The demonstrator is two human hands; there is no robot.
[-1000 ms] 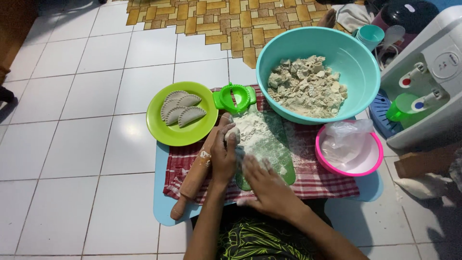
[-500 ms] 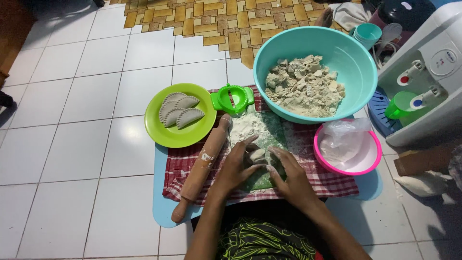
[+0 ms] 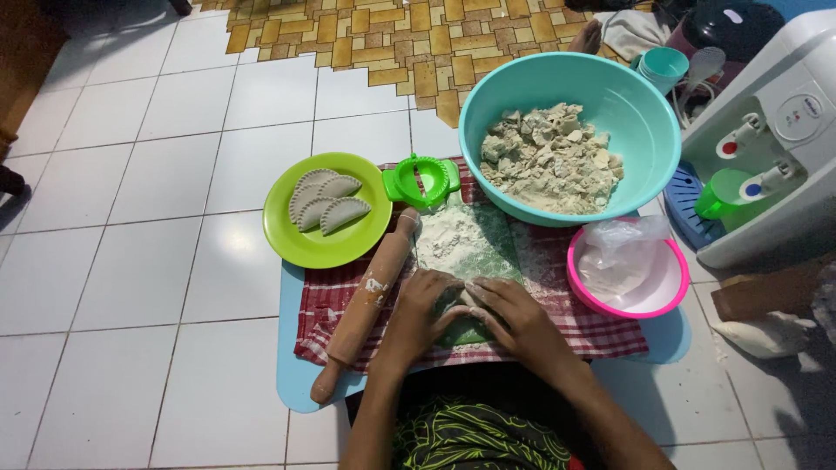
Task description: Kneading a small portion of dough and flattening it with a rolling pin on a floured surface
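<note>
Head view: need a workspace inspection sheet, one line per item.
Surface: white tile floor; a blue mat carries a red checked cloth and a floured green sheet.
Job's things: dough under both hands, mostly hidden; wooden rolling pin lies on the cloth beside the left hand.
Clutter: green plate with folded pastries; green dumpling press; teal bowl of crumbly filling; pink bowl holding a plastic bag.
Grippers: left hand and right hand press down side by side, touching.
Cables: nothing seen.
Surroundings: white water dispenser with a green cup at right; patterned floor behind.
</note>
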